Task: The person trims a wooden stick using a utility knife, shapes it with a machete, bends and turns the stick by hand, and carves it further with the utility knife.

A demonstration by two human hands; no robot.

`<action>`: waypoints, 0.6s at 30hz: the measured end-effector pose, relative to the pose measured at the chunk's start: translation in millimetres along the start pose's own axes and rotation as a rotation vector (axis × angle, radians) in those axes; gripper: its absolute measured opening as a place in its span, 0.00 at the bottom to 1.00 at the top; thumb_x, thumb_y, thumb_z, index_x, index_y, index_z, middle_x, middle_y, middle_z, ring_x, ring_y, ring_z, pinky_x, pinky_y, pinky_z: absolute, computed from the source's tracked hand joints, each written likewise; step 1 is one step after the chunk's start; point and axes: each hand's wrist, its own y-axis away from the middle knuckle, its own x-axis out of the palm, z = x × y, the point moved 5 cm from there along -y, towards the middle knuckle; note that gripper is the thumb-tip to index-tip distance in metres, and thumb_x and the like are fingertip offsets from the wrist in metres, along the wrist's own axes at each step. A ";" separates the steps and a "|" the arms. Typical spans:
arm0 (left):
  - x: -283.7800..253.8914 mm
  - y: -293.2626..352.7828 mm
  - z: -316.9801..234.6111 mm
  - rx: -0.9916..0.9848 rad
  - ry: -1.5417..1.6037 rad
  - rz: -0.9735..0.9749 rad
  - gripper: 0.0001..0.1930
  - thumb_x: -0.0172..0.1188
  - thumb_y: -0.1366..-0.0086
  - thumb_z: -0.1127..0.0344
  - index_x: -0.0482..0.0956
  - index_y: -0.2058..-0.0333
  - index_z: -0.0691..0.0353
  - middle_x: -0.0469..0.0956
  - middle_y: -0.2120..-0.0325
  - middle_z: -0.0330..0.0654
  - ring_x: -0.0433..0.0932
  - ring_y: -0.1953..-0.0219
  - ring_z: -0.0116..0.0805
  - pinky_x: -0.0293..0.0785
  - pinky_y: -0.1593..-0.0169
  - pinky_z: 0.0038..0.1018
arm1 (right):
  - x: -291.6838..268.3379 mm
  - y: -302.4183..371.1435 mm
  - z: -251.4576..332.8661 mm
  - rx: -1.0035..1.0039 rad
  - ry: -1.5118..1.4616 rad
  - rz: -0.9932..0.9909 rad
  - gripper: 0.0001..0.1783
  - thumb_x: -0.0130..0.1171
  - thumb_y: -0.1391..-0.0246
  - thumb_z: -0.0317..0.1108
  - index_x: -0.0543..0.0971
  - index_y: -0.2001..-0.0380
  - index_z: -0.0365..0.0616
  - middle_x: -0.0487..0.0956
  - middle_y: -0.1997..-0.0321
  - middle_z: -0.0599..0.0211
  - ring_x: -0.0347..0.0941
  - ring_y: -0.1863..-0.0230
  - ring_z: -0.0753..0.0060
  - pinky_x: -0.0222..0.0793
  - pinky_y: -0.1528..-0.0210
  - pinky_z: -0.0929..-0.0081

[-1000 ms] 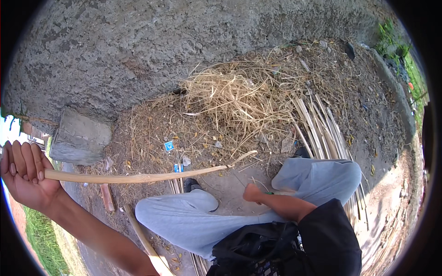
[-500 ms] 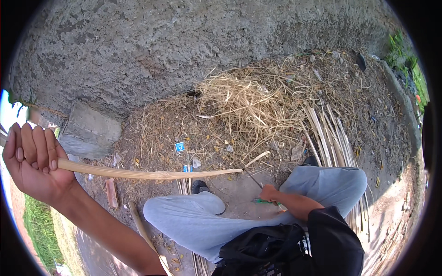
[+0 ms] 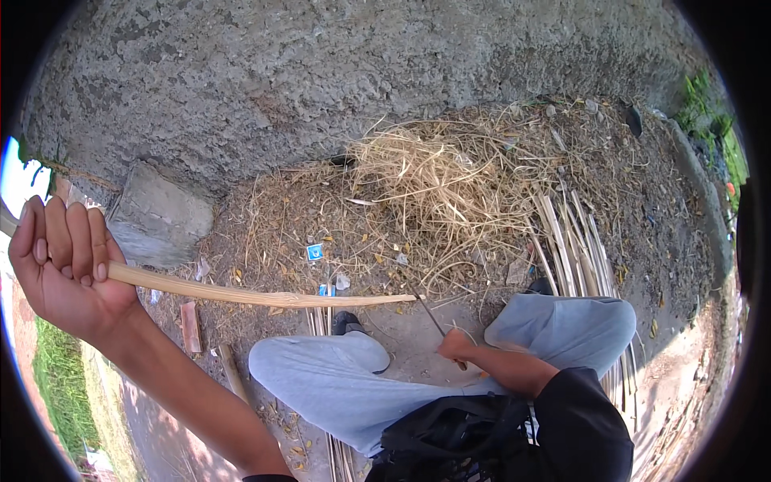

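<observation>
My left hand (image 3: 71,265) is raised at the far left, its fingers wrapped around a long pale bamboo strip (image 3: 241,297). The strip stretches across in front of my knees, bowing slightly and narrowing toward its right end. Low between my knees, my right hand (image 3: 456,345) is closed on a knife (image 3: 431,315) with a thin dark blade. The blade's tip meets the strip's right end; whether it cuts into the wood is too small to tell. Most of the knife handle is hidden in my fist.
Ahead, a heap of straw-coloured shavings (image 3: 434,173) lies before a rough grey wall (image 3: 321,72). Several split strips (image 3: 574,249) lie by my right knee, more under my left leg. A concrete block (image 3: 165,213), a brick piece (image 3: 191,327) and small blue packets (image 3: 315,252) are left.
My right hand and the knife have shifted a little left and nearer to me. My left hand has risen slightly with the strip. The loose shaving at the strip's right end has gone from there.
</observation>
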 end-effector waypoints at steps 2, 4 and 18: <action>2.5 -0.6 8.0 0.006 0.028 -0.032 0.16 0.46 0.32 0.69 0.57 0.81 0.52 0.50 0.92 0.29 0.43 0.93 0.19 0.44 0.89 0.17 | 12.5 -8.5 -26.0 -0.073 0.133 0.111 0.12 0.57 0.59 0.38 0.82 0.89 0.47 0.78 0.87 0.64 0.75 0.87 0.65 0.73 0.77 0.67; 9.3 0.0 10.9 -0.012 0.042 -0.050 0.16 0.43 0.31 0.68 0.56 0.80 0.53 0.50 0.92 0.30 0.44 0.93 0.19 0.45 0.90 0.17 | 12.9 -18.5 -72.1 0.055 0.437 0.067 0.10 0.60 0.57 0.36 0.83 0.85 0.45 0.77 0.88 0.64 0.73 0.88 0.68 0.70 0.80 0.66; -91.0 -6.8 -217.1 0.183 0.293 0.245 0.16 0.47 0.42 0.75 0.58 0.86 0.55 0.55 0.96 0.32 0.51 0.99 0.18 0.53 0.96 0.13 | -9.1 -11.9 -43.1 0.279 -0.694 0.241 0.10 0.61 0.52 0.34 0.81 0.75 0.36 0.75 0.83 0.64 0.67 0.88 0.74 0.62 0.85 0.69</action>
